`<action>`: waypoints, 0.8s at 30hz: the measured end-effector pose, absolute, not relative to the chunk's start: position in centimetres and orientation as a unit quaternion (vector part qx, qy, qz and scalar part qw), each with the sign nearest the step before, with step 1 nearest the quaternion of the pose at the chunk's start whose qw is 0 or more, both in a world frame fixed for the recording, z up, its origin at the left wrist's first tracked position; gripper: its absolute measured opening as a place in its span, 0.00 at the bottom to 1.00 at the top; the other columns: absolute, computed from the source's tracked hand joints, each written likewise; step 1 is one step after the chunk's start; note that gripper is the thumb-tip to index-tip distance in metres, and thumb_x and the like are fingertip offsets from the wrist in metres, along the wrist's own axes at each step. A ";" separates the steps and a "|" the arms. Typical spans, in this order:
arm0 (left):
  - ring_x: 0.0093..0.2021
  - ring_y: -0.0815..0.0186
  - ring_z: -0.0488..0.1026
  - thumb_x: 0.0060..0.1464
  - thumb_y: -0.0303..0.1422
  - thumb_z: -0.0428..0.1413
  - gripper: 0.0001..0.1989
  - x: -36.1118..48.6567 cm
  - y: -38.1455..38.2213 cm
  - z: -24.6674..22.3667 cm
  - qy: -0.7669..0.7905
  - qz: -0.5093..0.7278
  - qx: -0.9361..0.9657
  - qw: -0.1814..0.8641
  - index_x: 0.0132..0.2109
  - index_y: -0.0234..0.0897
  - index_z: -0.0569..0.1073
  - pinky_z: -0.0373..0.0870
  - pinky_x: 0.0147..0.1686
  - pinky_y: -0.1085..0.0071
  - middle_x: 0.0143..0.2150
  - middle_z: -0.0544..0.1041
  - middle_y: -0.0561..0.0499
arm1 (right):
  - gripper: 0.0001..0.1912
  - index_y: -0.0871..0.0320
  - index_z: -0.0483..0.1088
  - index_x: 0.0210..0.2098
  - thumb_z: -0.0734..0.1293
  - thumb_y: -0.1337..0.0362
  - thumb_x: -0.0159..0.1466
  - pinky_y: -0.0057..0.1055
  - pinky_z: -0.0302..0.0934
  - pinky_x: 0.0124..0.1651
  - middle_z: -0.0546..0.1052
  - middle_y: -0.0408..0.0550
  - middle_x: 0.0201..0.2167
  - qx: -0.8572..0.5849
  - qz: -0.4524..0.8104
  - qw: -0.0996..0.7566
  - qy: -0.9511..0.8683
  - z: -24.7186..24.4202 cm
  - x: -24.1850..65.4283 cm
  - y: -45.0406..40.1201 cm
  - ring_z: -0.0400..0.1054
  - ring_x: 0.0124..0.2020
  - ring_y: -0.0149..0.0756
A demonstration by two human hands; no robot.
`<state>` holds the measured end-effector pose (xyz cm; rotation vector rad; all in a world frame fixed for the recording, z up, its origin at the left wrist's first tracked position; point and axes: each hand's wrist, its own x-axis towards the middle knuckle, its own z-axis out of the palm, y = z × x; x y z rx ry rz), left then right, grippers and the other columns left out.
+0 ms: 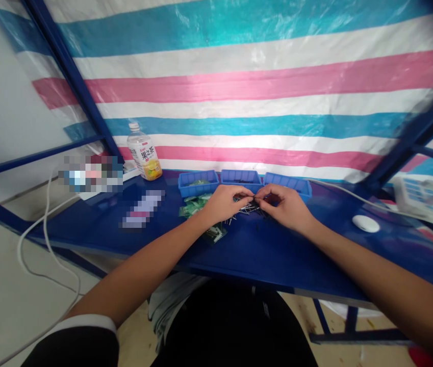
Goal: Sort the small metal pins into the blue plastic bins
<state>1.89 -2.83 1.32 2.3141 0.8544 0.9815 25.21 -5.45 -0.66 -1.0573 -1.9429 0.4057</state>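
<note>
Under grip, pins point(250, 208); left hand point(224, 204), right hand point(285, 206) pinching dark piece point(254, 198). Seemingly two-handed fine work; next likely needs steady pinch.

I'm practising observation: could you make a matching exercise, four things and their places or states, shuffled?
Things
1. Clear white-capped plastic bottle
2. White oval object
3. Three blue rectangular plastic trays
4. Bare left hand and right hand

Places or states
A. In a row on the blue desk
B. Fingers at a small dark piece
C. Standing left of the trays
D. Lying right of the hands

Pairs: 1-C; 2-D; 3-A; 4-B
</note>
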 end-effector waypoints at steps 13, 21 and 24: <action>0.44 0.59 0.85 0.63 0.33 0.63 0.16 2.0 -2.8 0.8 0.306 0.377 0.823 0.296 0.57 0.43 0.80 0.82 0.49 0.60 0.45 0.88 0.49 | 0.03 0.53 0.73 0.37 0.70 0.61 0.64 0.35 0.68 0.34 0.80 0.45 0.33 -0.442 0.163 0.400 -0.786 -0.3 24.4 -6.1 0.72 0.28 0.35; 0.45 0.58 0.85 0.64 0.35 0.63 0.28 2.0 -3.0 1.1 0.295 0.398 0.815 0.300 0.69 0.41 0.71 0.82 0.48 0.62 0.48 0.87 0.45 | 0.22 0.53 0.71 0.57 0.67 0.67 0.64 0.36 0.71 0.38 0.79 0.45 0.36 -0.420 0.152 0.413 -0.794 -0.1 25.0 -6.0 0.74 0.33 0.38; 0.35 0.60 0.85 0.69 0.37 0.59 0.20 2.1 -3.1 1.1 0.314 0.365 0.824 0.299 0.64 0.39 0.76 0.82 0.40 0.63 0.39 0.87 0.47 | 0.15 0.53 0.76 0.51 0.68 0.65 0.65 0.36 0.71 0.37 0.81 0.47 0.35 -0.437 0.119 0.422 -0.785 -0.1 25.1 -5.9 0.74 0.33 0.39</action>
